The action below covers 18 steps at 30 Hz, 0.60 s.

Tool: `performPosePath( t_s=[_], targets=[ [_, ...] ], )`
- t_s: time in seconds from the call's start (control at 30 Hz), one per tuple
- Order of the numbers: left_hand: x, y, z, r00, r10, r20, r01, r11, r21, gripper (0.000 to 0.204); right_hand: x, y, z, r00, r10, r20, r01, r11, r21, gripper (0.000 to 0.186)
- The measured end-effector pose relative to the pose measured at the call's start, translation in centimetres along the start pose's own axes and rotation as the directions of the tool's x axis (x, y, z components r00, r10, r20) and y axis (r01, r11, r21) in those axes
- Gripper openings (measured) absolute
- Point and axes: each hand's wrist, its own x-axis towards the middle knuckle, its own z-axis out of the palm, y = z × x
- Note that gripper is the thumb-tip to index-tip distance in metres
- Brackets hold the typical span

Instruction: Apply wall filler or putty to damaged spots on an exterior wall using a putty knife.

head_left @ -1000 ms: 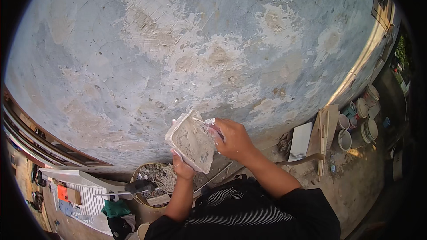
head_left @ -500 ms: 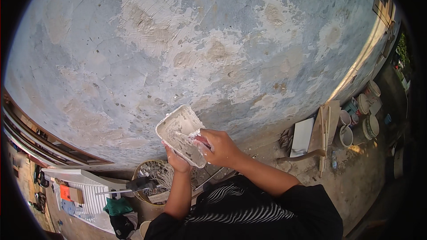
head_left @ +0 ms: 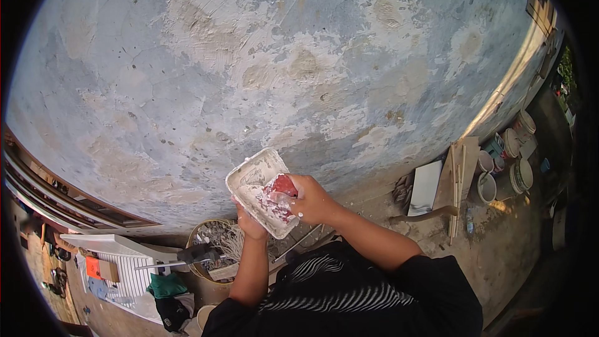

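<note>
My left hand [head_left: 251, 225] grips the side of a white rectangular plastic tub [head_left: 262, 163] from below. Pale putty smears coat its inside walls and rim. In my right hand [head_left: 314, 200] is a red putty scraper [head_left: 284, 185], partly covered in white putty, with its blade down inside the tub. Fingers hide part of the scraper, and white specks dot that hand. Beyond the tub rises a blue-grey wall [head_left: 187, 106] with cracked paint and several rough patches of cream putty [head_left: 215, 31].
Below the tub stands a round basket [head_left: 194, 268] of rubble and rope. A white ridged panel [head_left: 134, 274] with cloths and an orange box [head_left: 92, 268] lies at left. At right, boards [head_left: 426, 188] lean on the wall beside several buckets [head_left: 486, 188].
My right hand has turned the scraper inside the tub, so its red face now shows. The tub has shifted slightly right and tilted a little.
</note>
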Motion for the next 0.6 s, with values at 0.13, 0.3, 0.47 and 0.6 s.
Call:
performPosePath(
  t_s=[0.13, 0.3, 0.47, 0.6],
  targets=[
    [-0.4, -0.6, -0.6, 0.99, -0.143, 0.0, 0.136, 0.936, -0.324, 0.066, 0.0, 1.5, -0.1, 0.995, 0.092, -0.042, -0.077, 0.961, 0.266, 0.014],
    [-0.8, -0.8, 0.6, 0.971, -0.218, -0.103, 0.203, 0.97, -0.132, 0.067, -0.7, 1.7, -1.1, 0.994, 0.104, -0.021, -0.092, 0.944, 0.316, 0.018],
    [-0.2, -0.8, 0.5, 0.97, -0.215, -0.117, 0.19, 0.962, -0.197, 0.07, -1.1, 1.6, -2.4, 0.985, 0.155, -0.07, -0.113, 0.903, 0.416, 0.017],
    [-0.1, -0.5, 1.1, 0.962, -0.223, -0.155, 0.195, 0.964, -0.18, 0.073, -1.0, 1.1, -3.7, 0.959, 0.213, -0.189, -0.104, 0.879, 0.466, 0.011]
  ],
)
